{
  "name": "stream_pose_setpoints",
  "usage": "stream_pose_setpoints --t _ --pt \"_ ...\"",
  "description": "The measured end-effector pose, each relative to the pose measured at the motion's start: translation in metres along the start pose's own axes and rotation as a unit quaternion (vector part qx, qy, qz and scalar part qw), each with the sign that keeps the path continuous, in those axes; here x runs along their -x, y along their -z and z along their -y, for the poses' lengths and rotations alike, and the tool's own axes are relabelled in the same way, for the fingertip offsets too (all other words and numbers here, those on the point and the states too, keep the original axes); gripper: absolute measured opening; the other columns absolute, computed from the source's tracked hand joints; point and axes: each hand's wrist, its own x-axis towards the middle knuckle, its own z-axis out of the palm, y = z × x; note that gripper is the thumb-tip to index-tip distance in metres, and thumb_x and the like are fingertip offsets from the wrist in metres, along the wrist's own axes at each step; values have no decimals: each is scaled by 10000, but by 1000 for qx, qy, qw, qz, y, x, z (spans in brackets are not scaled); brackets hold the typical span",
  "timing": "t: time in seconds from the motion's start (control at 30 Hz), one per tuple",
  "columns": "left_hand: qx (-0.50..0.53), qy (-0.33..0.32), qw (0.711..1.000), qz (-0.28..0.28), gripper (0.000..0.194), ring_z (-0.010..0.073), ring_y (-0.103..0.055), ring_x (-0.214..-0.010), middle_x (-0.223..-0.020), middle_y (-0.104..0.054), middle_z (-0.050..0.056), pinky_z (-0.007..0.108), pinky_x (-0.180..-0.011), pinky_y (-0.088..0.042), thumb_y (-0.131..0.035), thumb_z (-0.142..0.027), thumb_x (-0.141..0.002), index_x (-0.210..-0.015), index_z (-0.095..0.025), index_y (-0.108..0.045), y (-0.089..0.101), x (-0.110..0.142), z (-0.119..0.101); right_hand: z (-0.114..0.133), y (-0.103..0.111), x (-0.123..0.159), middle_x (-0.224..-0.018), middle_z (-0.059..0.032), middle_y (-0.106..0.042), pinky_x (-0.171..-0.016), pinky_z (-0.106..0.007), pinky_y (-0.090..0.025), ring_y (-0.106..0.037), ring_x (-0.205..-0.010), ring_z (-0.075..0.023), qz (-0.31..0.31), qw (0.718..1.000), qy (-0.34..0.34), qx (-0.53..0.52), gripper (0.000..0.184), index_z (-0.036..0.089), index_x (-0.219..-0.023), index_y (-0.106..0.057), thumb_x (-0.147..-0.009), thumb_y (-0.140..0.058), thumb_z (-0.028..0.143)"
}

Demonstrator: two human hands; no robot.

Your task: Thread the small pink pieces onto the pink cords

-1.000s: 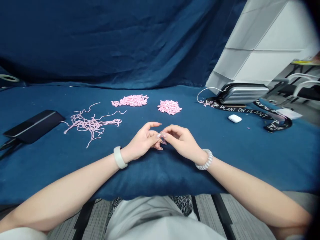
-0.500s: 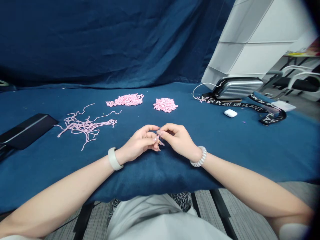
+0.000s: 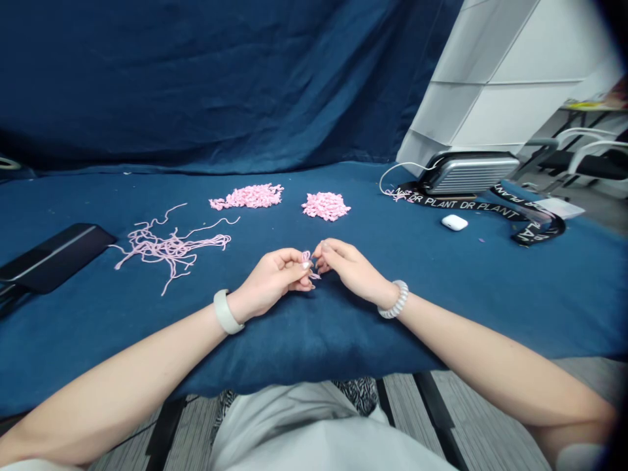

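Note:
My left hand [image 3: 275, 276] pinches a short piece of pink yarn [image 3: 306, 256] between thumb and fingers. A small loop of it rises above the fingertips, and a bit of yarn shows below them. Just to the right, my right hand [image 3: 351, 269] has its thumb and fingers pressed together close to the loop. Whatever its fingertips hold, if anything, is too small to make out. Loose strands of pink yarn [image 3: 169, 246] lie tangled on the blue cloth to the left. Beyond my hands sit two heaps of small pink yarn pieces, a wider heap [image 3: 252, 196] and a rounder heap [image 3: 326, 205].
At the left edge stands a dark flat device [image 3: 59, 256]. On the right are a silver ridged case [image 3: 475, 175], a black lettered strap [image 3: 451, 204], a white earbud case [image 3: 454, 223] and a white cable [image 3: 392, 171]. A blue curtain [image 3: 220, 85] hangs behind.
My fingertips, together before, have drawn slightly apart. A pink loop now stands up above my left fingertips, and my right hand has shifted a little up and to the right.

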Motion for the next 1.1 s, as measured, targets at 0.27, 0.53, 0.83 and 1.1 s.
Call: stream_pose_setpoints --t 0.27,0.53,0.83,1.1 --pt "54 -41 997 25 139 70 -549 -563 -617 -559 -2 191 -583 -474 -623 -215 -789 -798 -122 -519 -2 0 -2 -4 -8 1 -990 -18 -529 -736 49 -369 -419 -755 144 124 992 18 -8 710 74 -985 -492 -763 -188 677" --pt "36 -54 998 2 164 74 -528 -545 -605 -539 -9 184 -546 -452 -628 -249 -783 -804 -135 -512 0 -2 0 0 -13 1 -927 -28 -541 -664 33 -371 -415 -665 144 113 993 -2 -17 701 42 -928 -496 -745 -248 671" --pt "98 -48 994 -7 140 61 -450 -580 -658 -482 -1 167 -505 -386 -599 -247 -808 -799 -121 -539 2 -2 -4 -1 -13 0 -787 -8 -522 -634 27 -334 -401 -629 141 51 995 -30 -79 565 29 -854 -490 -749 -370 571" --pt "100 -78 992 -4 115 31 -395 -500 -714 -518 -5 180 -482 -372 -597 -200 -804 -753 -118 -534 -2 1 -8 -4 -19 -3 -845 -5 -506 -709 -50 -397 -445 -677 115 100 965 -62 -235 595 39 -869 -408 -649 -510 582"
